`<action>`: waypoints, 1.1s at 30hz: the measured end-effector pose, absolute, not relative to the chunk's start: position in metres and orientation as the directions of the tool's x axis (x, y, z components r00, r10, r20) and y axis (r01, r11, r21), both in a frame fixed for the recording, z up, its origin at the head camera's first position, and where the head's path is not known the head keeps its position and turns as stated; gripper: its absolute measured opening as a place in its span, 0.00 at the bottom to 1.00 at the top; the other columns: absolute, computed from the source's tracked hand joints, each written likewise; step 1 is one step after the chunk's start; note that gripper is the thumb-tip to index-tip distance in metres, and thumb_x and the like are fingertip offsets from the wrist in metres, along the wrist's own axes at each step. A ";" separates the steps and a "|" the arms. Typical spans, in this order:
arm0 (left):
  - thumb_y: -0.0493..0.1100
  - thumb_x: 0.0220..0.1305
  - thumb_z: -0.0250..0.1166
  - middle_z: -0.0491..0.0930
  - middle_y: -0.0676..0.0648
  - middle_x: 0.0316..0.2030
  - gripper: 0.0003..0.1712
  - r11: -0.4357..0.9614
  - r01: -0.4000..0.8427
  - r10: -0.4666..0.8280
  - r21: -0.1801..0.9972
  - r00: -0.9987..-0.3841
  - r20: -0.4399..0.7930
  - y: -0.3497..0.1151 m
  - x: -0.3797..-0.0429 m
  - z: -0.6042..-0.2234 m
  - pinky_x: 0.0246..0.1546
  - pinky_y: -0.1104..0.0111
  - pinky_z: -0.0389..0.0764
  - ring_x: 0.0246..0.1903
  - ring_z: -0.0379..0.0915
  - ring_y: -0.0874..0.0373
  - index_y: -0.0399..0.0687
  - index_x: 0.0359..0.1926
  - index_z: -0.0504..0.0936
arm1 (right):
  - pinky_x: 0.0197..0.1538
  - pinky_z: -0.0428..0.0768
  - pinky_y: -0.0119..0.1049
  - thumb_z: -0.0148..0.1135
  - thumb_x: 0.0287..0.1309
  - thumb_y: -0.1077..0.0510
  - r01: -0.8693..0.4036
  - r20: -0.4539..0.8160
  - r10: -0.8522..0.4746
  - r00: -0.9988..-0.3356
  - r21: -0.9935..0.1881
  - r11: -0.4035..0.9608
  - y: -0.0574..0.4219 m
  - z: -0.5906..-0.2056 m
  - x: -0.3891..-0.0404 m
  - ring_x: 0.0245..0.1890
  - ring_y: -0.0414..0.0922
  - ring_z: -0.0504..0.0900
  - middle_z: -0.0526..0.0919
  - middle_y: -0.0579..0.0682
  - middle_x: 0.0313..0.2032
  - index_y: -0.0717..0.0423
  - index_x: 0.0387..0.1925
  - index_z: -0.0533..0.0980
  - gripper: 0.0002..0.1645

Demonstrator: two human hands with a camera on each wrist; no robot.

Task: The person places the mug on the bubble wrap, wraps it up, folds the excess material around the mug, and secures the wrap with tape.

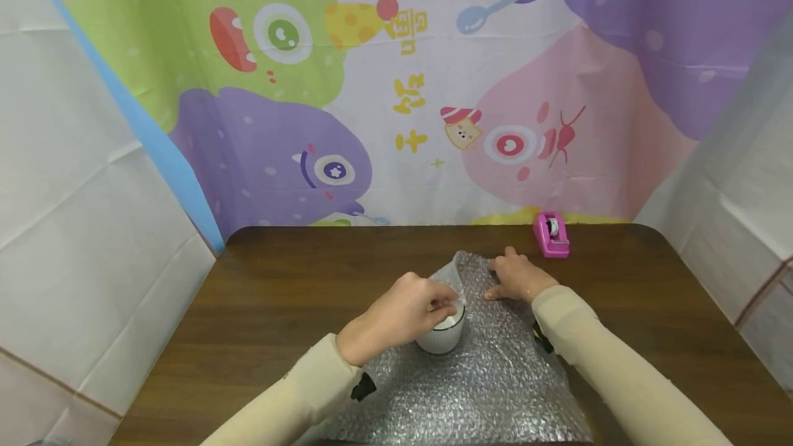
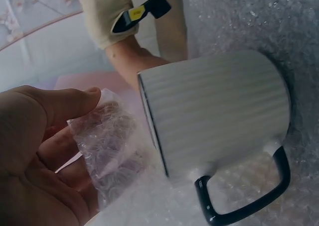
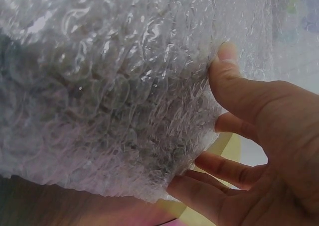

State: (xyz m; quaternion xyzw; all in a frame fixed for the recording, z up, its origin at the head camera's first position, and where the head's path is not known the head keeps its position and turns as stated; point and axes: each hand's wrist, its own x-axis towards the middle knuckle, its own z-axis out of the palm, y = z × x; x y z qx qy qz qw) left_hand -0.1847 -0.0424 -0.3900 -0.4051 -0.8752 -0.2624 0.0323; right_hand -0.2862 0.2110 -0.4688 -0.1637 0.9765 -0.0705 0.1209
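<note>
A white ribbed mug [image 1: 440,340] with a dark rim stands on a sheet of clear bubble wrap [image 1: 477,391]. Its dark handle [image 2: 249,208] shows in the left wrist view. Over the mug's mouth, my left hand [image 1: 396,312] pinches a lifted edge of the wrap between thumb and fingers. My right hand [image 1: 520,277] holds the sheet's far right edge. In the right wrist view its thumb [image 3: 232,81] lies on the bubbled face, and the other fingers [image 3: 224,169] are at the edge, partly behind it.
A pink tape dispenser [image 1: 551,235] with a roll in it stands at the back right of the brown wooden table [image 1: 266,294], beyond my right hand. Behind the table hangs a cartoon-printed curtain [image 1: 396,177]; pale sheets flank both sides.
</note>
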 end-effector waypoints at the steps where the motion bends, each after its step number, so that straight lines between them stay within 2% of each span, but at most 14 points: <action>1: 0.40 0.69 0.69 0.91 0.49 0.40 0.09 0.535 0.728 0.694 0.429 -0.668 0.269 -0.042 -0.185 -0.392 0.36 0.80 0.82 0.36 0.87 0.63 0.44 0.48 0.90 | 0.58 0.79 0.64 0.77 0.53 0.44 -0.303 -0.213 -0.338 -0.917 -0.178 0.936 0.211 -0.469 -0.286 0.54 0.73 0.77 0.74 0.74 0.54 0.66 0.62 0.78 0.42; 6: 0.41 0.69 0.69 0.91 0.49 0.39 0.10 0.529 0.721 0.702 0.447 -0.668 0.246 -0.041 -0.187 -0.395 0.35 0.82 0.80 0.35 0.87 0.64 0.45 0.48 0.90 | 0.57 0.79 0.65 0.78 0.53 0.45 -0.300 -0.213 -0.335 -0.918 -0.180 0.937 0.211 -0.468 -0.286 0.54 0.73 0.77 0.74 0.74 0.54 0.66 0.62 0.78 0.41; 12: 0.49 0.72 0.66 0.91 0.51 0.40 0.15 0.491 0.691 0.723 0.531 -0.663 0.194 -0.048 -0.192 -0.397 0.35 0.80 0.81 0.34 0.85 0.69 0.46 0.50 0.89 | 0.58 0.79 0.65 0.77 0.53 0.45 -0.299 -0.214 -0.336 -0.917 -0.188 0.936 0.211 -0.468 -0.287 0.55 0.74 0.77 0.74 0.75 0.55 0.65 0.62 0.78 0.41; 13: 0.48 0.73 0.65 0.90 0.52 0.39 0.14 0.487 0.691 0.725 0.534 -0.661 0.194 -0.050 -0.193 -0.397 0.33 0.80 0.81 0.31 0.83 0.70 0.46 0.50 0.89 | 0.58 0.79 0.65 0.77 0.53 0.45 -0.300 -0.212 -0.337 -0.917 -0.190 0.935 0.211 -0.468 -0.287 0.55 0.74 0.76 0.73 0.75 0.56 0.65 0.62 0.78 0.41; 15: 0.38 0.73 0.62 0.90 0.51 0.38 0.11 0.477 0.709 0.737 0.520 -0.645 0.202 -0.054 -0.197 -0.398 0.33 0.80 0.80 0.30 0.82 0.68 0.45 0.47 0.90 | 0.58 0.78 0.65 0.77 0.54 0.45 -0.301 -0.209 -0.339 -0.917 -0.192 0.934 0.212 -0.468 -0.287 0.55 0.74 0.76 0.73 0.75 0.56 0.65 0.62 0.78 0.41; 18: 0.24 0.64 0.57 0.89 0.50 0.38 0.20 0.468 0.760 0.777 0.450 -0.597 0.201 -0.060 -0.202 -0.400 0.36 0.78 0.80 0.33 0.82 0.63 0.45 0.43 0.90 | 0.59 0.78 0.66 0.77 0.54 0.45 -0.301 -0.210 -0.340 -0.917 -0.195 0.933 0.213 -0.467 -0.286 0.56 0.74 0.76 0.73 0.76 0.56 0.66 0.63 0.77 0.41; 20: 0.20 0.59 0.56 0.88 0.51 0.40 0.24 0.471 0.800 0.805 0.371 -0.562 0.189 -0.063 -0.203 -0.402 0.43 0.76 0.81 0.40 0.83 0.62 0.47 0.41 0.91 | 0.59 0.78 0.66 0.77 0.54 0.45 -0.304 -0.212 -0.342 -0.915 -0.195 0.933 0.213 -0.466 -0.285 0.55 0.74 0.76 0.73 0.76 0.56 0.66 0.63 0.77 0.41; 24: 0.25 0.64 0.61 0.86 0.54 0.42 0.19 0.487 0.845 0.829 0.220 -0.527 0.189 -0.067 -0.202 -0.405 0.46 0.73 0.82 0.45 0.80 0.61 0.51 0.42 0.91 | 0.58 0.78 0.66 0.77 0.54 0.44 -0.306 -0.210 -0.344 -0.915 -0.193 0.932 0.213 -0.465 -0.284 0.55 0.74 0.77 0.73 0.76 0.55 0.66 0.63 0.77 0.42; 27: 0.31 0.66 0.65 0.85 0.54 0.41 0.14 0.474 0.869 0.839 0.138 -0.494 0.229 -0.071 -0.202 -0.408 0.44 0.76 0.82 0.43 0.80 0.62 0.52 0.43 0.91 | 0.58 0.78 0.66 0.77 0.54 0.45 -0.300 -0.211 -0.341 -0.916 -0.204 0.932 0.213 -0.465 -0.284 0.56 0.74 0.76 0.72 0.76 0.56 0.66 0.63 0.77 0.42; 33: 0.37 0.68 0.68 0.87 0.56 0.39 0.07 0.380 0.925 0.883 0.004 -0.364 0.298 -0.083 -0.205 -0.414 0.45 0.77 0.81 0.42 0.81 0.64 0.52 0.42 0.90 | 0.58 0.78 0.66 0.77 0.54 0.45 -0.293 -0.209 -0.336 -0.918 -0.211 0.933 0.212 -0.468 -0.284 0.57 0.75 0.76 0.72 0.76 0.57 0.66 0.63 0.77 0.42</action>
